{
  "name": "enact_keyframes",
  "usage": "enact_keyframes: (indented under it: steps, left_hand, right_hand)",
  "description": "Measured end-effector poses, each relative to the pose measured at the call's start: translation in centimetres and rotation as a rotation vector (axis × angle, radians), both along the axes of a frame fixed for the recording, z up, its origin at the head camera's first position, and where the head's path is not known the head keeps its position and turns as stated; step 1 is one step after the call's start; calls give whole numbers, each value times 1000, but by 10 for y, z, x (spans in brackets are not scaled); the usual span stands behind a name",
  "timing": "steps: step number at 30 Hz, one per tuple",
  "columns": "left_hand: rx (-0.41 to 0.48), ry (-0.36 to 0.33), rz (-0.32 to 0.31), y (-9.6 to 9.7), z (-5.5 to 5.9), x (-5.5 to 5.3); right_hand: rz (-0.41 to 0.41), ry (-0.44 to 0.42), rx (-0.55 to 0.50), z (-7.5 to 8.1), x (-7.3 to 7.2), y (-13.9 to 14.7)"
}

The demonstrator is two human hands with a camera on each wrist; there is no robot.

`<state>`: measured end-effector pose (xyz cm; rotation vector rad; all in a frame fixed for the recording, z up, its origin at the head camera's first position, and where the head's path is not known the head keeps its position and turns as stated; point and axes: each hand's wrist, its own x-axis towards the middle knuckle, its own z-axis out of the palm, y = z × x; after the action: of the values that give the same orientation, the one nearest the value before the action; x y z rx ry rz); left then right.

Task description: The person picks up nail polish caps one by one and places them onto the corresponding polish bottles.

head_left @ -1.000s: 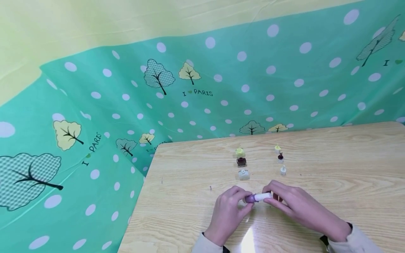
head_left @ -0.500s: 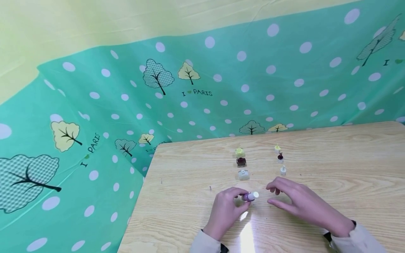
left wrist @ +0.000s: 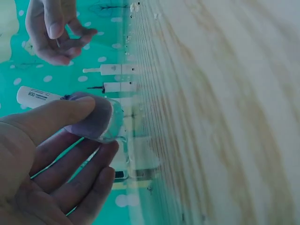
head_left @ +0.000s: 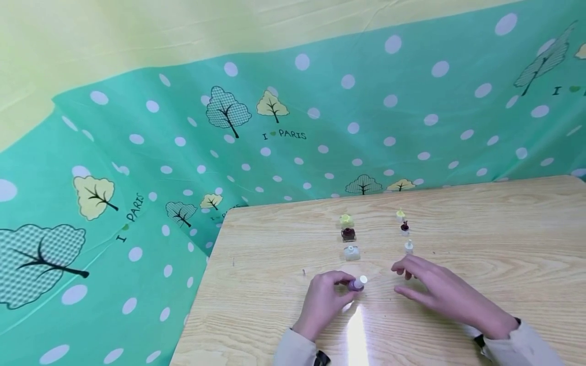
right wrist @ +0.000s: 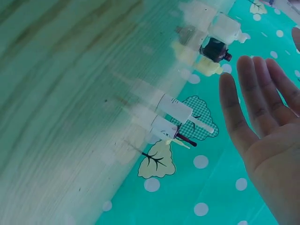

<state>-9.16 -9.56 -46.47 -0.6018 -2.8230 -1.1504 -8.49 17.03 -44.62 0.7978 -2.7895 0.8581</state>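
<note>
A purple nail polish bottle (head_left: 354,286) with a white cap (head_left: 361,280) is pinched between the thumb and fingers of my left hand (head_left: 318,305). In the left wrist view the thumb lies across the bottle (left wrist: 89,117), its cap (left wrist: 37,97) pointing away from the table. Whether its base touches the table, I cannot tell. To the right, my right hand (head_left: 435,290) hovers with relaxed fingers, holding nothing. Beyond the hands, yellow (head_left: 346,220), dark red (head_left: 348,235) and whitish (head_left: 351,253) bottles stand uncapped in a column.
Right of those bottles, three white caps stand with brushes up: one yellow-tipped (head_left: 400,215), one dark (head_left: 405,228), one white (head_left: 409,247). A wood-grain table (head_left: 261,264) carries everything. Behind and at its left hangs a green dotted curtain (head_left: 293,168).
The right hand has let go of the white cap and drawn back to the right. My left hand has tipped the bottle from lying sideways to more upright, shifting slightly left.
</note>
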Motion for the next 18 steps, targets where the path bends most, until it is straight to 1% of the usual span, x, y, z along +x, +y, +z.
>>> enact_keyframes:
  steps: [4, 9, 18]
  left_hand:
    - [-17, -31, 5, 1, -1, -1]
    - [-71, -51, 7, 3, -1, -2]
    - [-169, -16, 9, 4, -1, 0]
  right_hand:
    - [-9, -19, 44, 2, 1, 2]
    - [-20, 6, 107, 5, 4, 4]
    - [-16, 45, 128, 3, 7, 8]
